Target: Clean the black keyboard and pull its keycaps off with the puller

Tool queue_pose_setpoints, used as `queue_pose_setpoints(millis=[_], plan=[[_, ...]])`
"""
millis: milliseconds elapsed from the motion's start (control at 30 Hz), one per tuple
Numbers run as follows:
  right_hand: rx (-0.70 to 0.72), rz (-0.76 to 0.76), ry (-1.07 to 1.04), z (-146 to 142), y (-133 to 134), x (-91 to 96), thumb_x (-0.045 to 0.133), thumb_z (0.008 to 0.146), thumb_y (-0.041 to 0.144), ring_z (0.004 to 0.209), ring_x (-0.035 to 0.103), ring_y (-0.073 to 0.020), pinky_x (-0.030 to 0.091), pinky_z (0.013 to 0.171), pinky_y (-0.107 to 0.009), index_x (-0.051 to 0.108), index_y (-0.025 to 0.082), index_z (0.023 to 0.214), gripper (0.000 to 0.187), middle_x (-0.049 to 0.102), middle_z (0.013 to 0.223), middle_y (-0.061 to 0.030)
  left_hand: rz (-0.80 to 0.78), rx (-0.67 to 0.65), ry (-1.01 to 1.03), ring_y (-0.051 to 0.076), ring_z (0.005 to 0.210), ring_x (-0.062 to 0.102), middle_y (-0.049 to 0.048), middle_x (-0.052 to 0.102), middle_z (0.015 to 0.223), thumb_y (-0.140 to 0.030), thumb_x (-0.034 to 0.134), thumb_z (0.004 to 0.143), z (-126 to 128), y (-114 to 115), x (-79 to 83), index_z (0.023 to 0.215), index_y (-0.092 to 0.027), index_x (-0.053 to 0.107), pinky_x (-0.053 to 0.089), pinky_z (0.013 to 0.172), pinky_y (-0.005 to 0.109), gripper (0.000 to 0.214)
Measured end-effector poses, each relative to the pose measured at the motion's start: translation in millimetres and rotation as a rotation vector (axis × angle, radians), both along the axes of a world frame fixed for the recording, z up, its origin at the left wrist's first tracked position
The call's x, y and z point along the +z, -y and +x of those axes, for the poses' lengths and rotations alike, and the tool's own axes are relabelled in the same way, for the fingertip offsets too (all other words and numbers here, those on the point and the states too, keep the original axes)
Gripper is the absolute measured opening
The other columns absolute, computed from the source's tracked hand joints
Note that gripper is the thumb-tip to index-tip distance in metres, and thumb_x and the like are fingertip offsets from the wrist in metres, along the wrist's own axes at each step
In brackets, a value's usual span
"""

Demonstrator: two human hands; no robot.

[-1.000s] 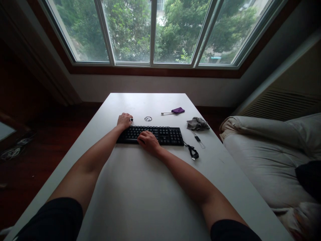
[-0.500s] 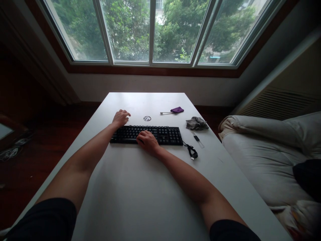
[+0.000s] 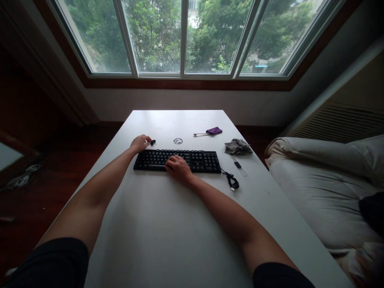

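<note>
A black keyboard (image 3: 192, 161) lies across the middle of the white table (image 3: 168, 240). My right hand (image 3: 177, 168) rests on its front edge left of centre, fingers bent down onto the keys. My left hand (image 3: 139, 143) sits on the table just behind the keyboard's left corner. Its fingers are curled and pinched at a small black keycap (image 3: 153, 142), which shows at the fingertips. I cannot tell whether the keycap is lifted or lying on the table.
Behind the keyboard lie a small round ring (image 3: 178, 141) and a purple cloth (image 3: 214, 130) with a thin stick. To the right are a grey rag (image 3: 238, 147), a clear strip (image 3: 239, 167) and the coiled black cable (image 3: 233, 183). A white bed (image 3: 318, 188) flanks the table's right edge.
My left hand has drawn back leftward from behind the keys to the keyboard's left corner, and the small black keycap now shows at its fingertips. My right hand stayed on the keyboard.
</note>
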State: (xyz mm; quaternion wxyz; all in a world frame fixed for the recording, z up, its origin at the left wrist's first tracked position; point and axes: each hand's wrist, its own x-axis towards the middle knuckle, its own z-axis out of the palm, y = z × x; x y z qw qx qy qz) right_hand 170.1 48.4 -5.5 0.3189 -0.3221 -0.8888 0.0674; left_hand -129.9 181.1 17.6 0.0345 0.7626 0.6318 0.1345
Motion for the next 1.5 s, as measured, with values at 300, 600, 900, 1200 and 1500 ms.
queue_pose_setpoints(millis=[300,600,900,1200,1500], plan=[[0.003,0.012,-0.001,-1.0,0.1,0.8,0.057,0.1,0.029,0.099,0.053,-0.0215,0.042,0.092,-0.036,0.069,0.022,0.094,0.015,0.065,0.102,-0.0067,-0.006,-0.01,-0.071,0.023,0.094,0.066,0.0047,0.069,0.108,-0.031,0.063,0.079,19.0,2.3,-4.4,0.1,-0.027,0.073,0.05,0.082,0.031,0.023],[0.002,0.005,-0.009,-2.2,-1.0,1.6,0.059,0.099,0.028,0.099,0.054,-0.0221,0.042,0.091,-0.037,0.07,0.023,0.095,0.013,0.065,0.102,-0.0071,-0.15,-0.044,0.093,0.019,0.091,0.067,0.0027,0.075,0.099,-0.031,0.058,0.083,17.9,-0.9,-5.8,0.11,-0.025,0.073,0.05,0.081,0.027,0.032],[0.002,0.005,-0.006,-2.3,-1.5,1.4,0.058,0.1,0.028,0.099,0.054,-0.0219,0.042,0.092,-0.037,0.07,0.023,0.095,0.014,0.066,0.102,-0.0069,-0.134,-0.085,0.116,0.02,0.096,0.068,0.0021,0.077,0.104,-0.031,0.05,0.087,17.0,-0.9,-9.4,0.103,-0.026,0.078,0.051,0.086,0.027,0.032],[0.003,0.002,-0.003,-2.7,-1.5,2.4,0.058,0.099,0.028,0.099,0.054,-0.0219,0.042,0.092,-0.037,0.07,0.023,0.095,0.013,0.066,0.102,-0.0069,-0.11,-0.008,0.081,0.021,0.094,0.068,0.0019,0.077,0.099,-0.03,0.053,0.085,17.0,1.3,-8.0,0.097,-0.027,0.079,0.05,0.085,0.028,0.029],[0.002,0.006,-0.001,-1.5,-0.7,2.6,0.057,0.1,0.028,0.099,0.054,-0.0217,0.042,0.092,-0.036,0.07,0.023,0.095,0.015,0.066,0.103,-0.0067,-0.213,-0.088,0.114,0.02,0.086,0.067,0.0004,0.075,0.092,-0.038,0.06,0.077,11.9,-2.3,-7.5,0.102,-0.027,0.079,0.05,0.079,0.026,0.033]])
